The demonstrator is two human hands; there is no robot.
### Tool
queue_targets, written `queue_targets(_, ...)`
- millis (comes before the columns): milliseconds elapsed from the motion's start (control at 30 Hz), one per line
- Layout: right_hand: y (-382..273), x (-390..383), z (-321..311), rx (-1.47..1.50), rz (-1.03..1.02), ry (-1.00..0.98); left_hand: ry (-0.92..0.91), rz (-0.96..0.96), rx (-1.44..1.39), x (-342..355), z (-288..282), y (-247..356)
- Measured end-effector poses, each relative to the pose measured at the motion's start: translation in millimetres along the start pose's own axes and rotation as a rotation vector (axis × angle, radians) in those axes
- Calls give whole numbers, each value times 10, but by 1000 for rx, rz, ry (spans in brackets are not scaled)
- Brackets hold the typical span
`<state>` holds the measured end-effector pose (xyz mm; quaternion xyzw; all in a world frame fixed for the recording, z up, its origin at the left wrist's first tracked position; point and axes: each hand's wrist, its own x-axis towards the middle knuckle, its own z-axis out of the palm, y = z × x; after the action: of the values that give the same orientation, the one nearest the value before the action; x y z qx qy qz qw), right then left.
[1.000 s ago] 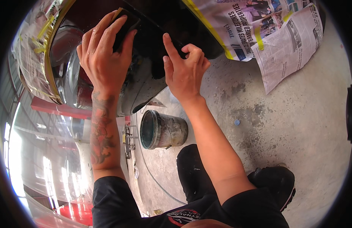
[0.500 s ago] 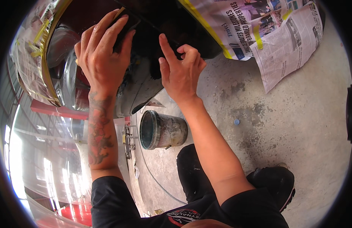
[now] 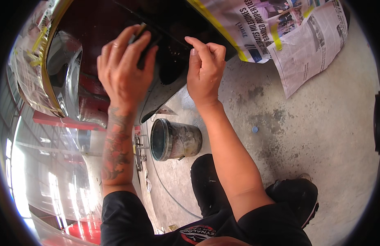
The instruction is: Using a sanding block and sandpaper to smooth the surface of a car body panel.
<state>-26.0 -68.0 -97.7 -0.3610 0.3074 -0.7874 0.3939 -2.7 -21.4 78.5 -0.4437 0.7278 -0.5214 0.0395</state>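
Observation:
My left hand is bent around a thin dark pad with a tan edge, held against a glossy dark vehicle body panel. Its fingers and thumb hide most of the pad, so I cannot tell its exact kind. To its right, my right hand is at the panel's lower edge, with nothing visible in it. The index finger there reaches toward the panel, the thumb is slightly apart from it and the other fingers are curled. Whether the fingertip touches the surface I cannot tell. Wet-looking reflections show on the panel.
Newspaper fixed with yellow tape covers the area right of the panel. Clear plastic film and tape border its left side. A stained bucket stands on the concrete floor, near a thin hose and a small blue cap.
My left hand has moved right and down across the panel with the dark pad. The right hand has shifted slightly right, and its index finger has bent closer to the thumb.

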Motion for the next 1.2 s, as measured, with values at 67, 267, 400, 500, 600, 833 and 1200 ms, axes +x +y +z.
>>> queue_targets(67, 1, 35, 11, 4, -9, 27, -3, 5, -46, -84, 49, 49)
queue_targets(267, 34, 73, -39, 5, 2, 34, 105, -46, -56, 8, 86, 75)
queue_targets(400, 75, 67, -77, -19, -2, 27, -32, -46, -94, -215, 213, 339)
queue_targets(500, -6, 61, -45, 23, 39, 17, 47, -39, -49, -109, 115, 204)
queue_targets(600, -12, 65, -88, 32, 77, -15, 119, -40, -43, -6, 129, 120)
queue_targets(833, -222, 209, -26, -262, -307, -130, -313, -156, -363, -873, 98, 692)
queue_targets(1200, -297, 207, 104, -283, -483, -97, -590, -701, -404, -2986, -861, 773)
